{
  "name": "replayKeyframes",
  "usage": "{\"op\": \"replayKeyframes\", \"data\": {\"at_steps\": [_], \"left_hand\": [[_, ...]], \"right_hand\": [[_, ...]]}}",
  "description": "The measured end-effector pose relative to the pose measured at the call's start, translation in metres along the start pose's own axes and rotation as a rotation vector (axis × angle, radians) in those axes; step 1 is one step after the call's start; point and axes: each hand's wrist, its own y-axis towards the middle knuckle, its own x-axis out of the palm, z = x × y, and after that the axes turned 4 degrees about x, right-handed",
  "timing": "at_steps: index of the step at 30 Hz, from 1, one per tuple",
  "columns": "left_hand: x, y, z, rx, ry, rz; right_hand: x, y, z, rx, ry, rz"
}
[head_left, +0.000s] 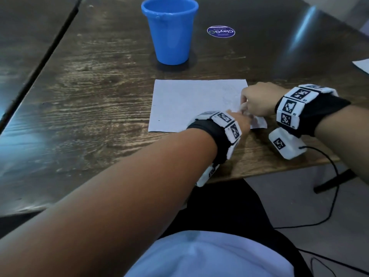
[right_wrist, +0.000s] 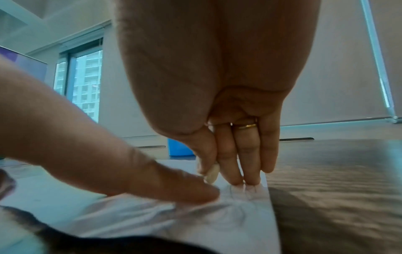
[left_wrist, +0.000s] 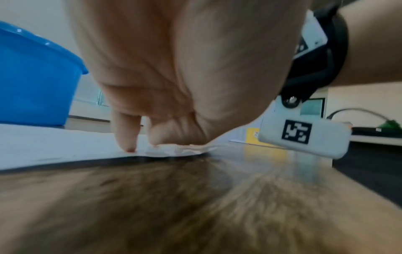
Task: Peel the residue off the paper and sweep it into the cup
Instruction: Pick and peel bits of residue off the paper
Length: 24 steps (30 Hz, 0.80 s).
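Both hands crowd the near right corner of the paper (head_left: 191, 100), which lies flat on the wooden table (head_left: 99, 86) with the blue cup (head_left: 169, 31) well apart at about 12 o'clock from the sheet. The right hand (head_left: 257, 98) pinches a pale strip of residue (right_wrist: 212, 173) between thumb and forefinger, other fingers straight down onto the sheet. The left hand (head_left: 239, 120) presses a straight finger onto the crumpled corner, pinning it. That residue looks soft, light and tacky, likely to tear, so take it low, right at the paper. The strip hangs near upright, long axis pointing toward 6 o'clock in the right wrist view. The paper is thin and wrinkles easily, its long edges seemingly running 9 to 3
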Motion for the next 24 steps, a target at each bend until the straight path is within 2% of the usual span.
{"op": "replayKeyframes", "data": {"at_steps": [2, 4, 6, 8, 10, 11, 14, 17, 19, 20, 24], "left_hand": [[0.002, 0.008, 0.003, -0.031, -0.033, -0.028], [0.009, 0.014, -0.007, -0.176, -0.007, -0.132], [0.015, 0.010, -0.030, -0.306, 0.013, -0.143], [0.011, -0.004, -0.055, -0.338, 0.032, -0.174], [0.003, -0.021, -0.072, -0.340, 0.135, -0.221], [-0.001, -0.027, -0.075, -0.343, 0.199, -0.202], [-0.003, -0.018, -0.058, -0.339, 0.179, -0.050], [-0.002, -0.002, -0.037, -0.150, 0.083, -0.060], [-0.001, 0.003, -0.036, -0.067, 0.103, -0.150], [0.004, 0.009, -0.042, -0.104, 0.117, -0.190], [-0.005, 0.003, -0.071, -0.317, 0.173, -0.189]], "right_hand": [[0.001, 0.000, 0.001, 0.005, 0.029, 0.014], [0.002, 0.001, 0.002, 0.020, 0.047, 0.023], [0.005, 0.002, 0.003, 0.021, 0.054, 0.026], [0.005, 0.001, 0.002, 0.022, 0.056, 0.022], [0.003, 0.001, 0.002, 0.019, 0.058, 0.022], [0.002, 0.001, 0.001, 0.020, 0.057, 0.021], [-0.001, 0.000, 0.001, 0.031, 0.068, 0.014], [-0.002, 0.001, 0.004, 0.035, 0.064, 0.008], [0.000, 0.000, 0.004, 0.040, 0.070, 0.005], [0.001, 0.000, 0.004, 0.040, 0.074, 0.006], [0.003, 0.000, 0.004, 0.041, 0.108, 0.010]]}}
